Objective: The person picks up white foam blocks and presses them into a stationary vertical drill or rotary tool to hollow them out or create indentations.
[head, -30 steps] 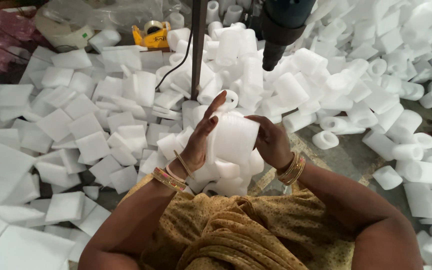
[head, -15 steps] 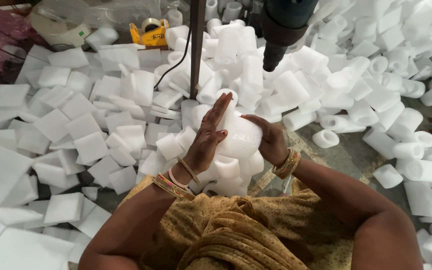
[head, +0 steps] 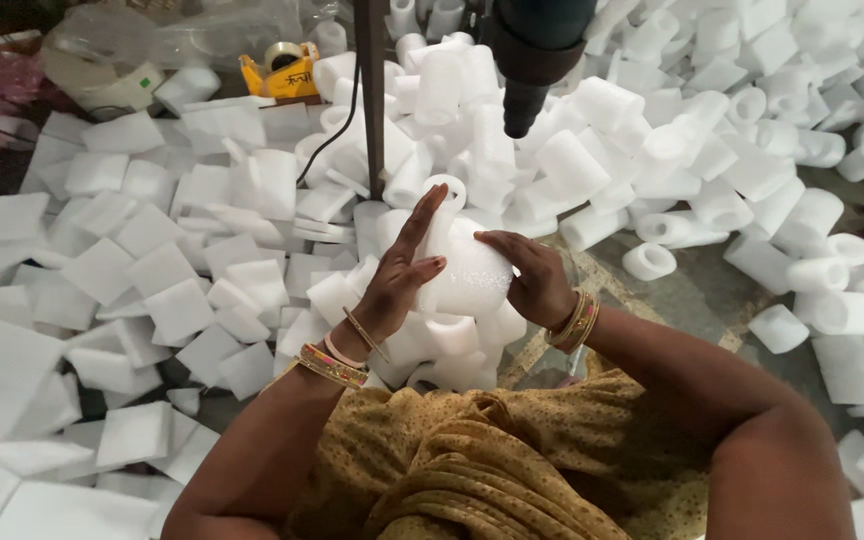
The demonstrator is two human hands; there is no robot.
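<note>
Both my hands hold a white foam sheet [head: 467, 272] that is curled into a tube in front of me. My left hand [head: 400, 275] presses flat against its left side with fingers stretched upward. My right hand [head: 527, 277] wraps over its right side. Right below the tube lies a heap of rolled foam tubes [head: 447, 345]. A dark tool nozzle [head: 524, 105] hangs above and slightly right of my hands, not touching the foam.
Flat white foam squares [head: 152, 270] lie on the floor to the left. Many rolled foam tubes [head: 752, 150] are piled ahead and to the right. A metal post [head: 372, 95] stands ahead with a black cable. A yellow tape dispenser [head: 280, 70] sits at the far left.
The foam piece was a loosely bent sheet between my hands; now it is curled tighter into a tube, with my right hand wrapped further over it.
</note>
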